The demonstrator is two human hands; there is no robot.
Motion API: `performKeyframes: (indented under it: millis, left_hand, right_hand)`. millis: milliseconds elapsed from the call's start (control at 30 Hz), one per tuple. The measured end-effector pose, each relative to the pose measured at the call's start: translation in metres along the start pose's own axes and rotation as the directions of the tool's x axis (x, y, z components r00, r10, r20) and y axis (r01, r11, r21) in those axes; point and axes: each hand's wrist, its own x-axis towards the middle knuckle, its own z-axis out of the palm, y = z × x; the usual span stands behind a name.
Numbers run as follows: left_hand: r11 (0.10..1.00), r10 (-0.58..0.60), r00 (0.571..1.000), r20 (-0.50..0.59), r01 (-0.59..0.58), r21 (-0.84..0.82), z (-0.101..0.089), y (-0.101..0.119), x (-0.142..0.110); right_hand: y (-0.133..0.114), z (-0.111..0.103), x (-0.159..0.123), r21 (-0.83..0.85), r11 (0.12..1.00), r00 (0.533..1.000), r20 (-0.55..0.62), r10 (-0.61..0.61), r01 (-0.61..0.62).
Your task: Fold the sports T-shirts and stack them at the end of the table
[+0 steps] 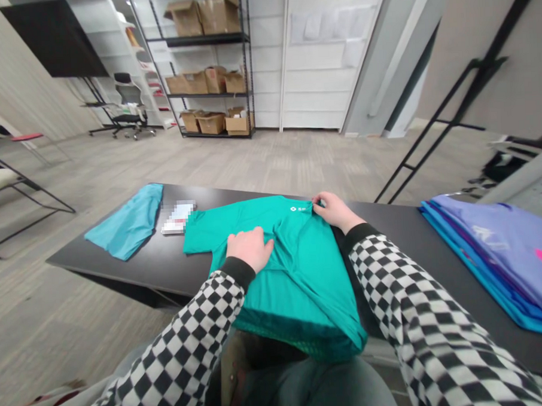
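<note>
A green T-shirt (297,285) with a small white logo lies on the dark table (184,272), its lower hem hanging over the near edge. One short sleeve points left; creases run across the middle of the cloth. My right hand (334,210) pinches the fabric at the shirt's far right edge, beside the logo. On the middle of the shirt, my left hand (250,249) is closed with curled fingers on the creased cloth. Its fingertips are partly hidden.
A folded light-blue cloth (128,224) lies on the table's left end, beside a blurred white item (178,218). At the right end is a stack of folded shirts (502,253), purple on top. Shelves with cardboard boxes (207,80) stand beyond the floor.
</note>
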Motion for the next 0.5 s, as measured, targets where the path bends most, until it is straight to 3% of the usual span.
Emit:
performKeyframes:
  millis: [100, 267, 333, 400, 500]
  left_hand:
    - [0.993, -0.011, 0.999, 0.048, 0.017, -0.118, -0.004, -0.007, 0.008]
    - [0.904, -0.062, 0.998, -0.018, 0.049, -0.424, -0.009, -0.028, 0.002]
    - [0.76, -0.121, 0.993, -0.006, 0.088, -0.644, -0.009, -0.033, -0.005]
    - [0.544, -0.198, 0.98, -0.004, 0.107, -0.833, -0.006, -0.035, -0.012]
    - [0.246, -0.252, 0.968, 0.022, 0.086, -0.965, -0.002, -0.033, -0.019]
  right_hand:
    - [0.0, -0.003, -0.001, 0.015, 0.999, 0.999, 0.008, 0.04, -0.04]
    - [0.002, -0.004, 0.0, -0.094, 0.993, 0.996, 0.051, 0.075, -0.07]
    - [0.002, -0.003, 0.001, -0.168, 0.984, 0.996, 0.055, 0.073, -0.063]
    - [0.003, -0.003, 0.002, -0.213, 0.975, 0.995, 0.064, 0.073, -0.058]
    - [0.004, -0.001, 0.003, -0.231, 0.971, 0.994, 0.069, 0.079, -0.061]
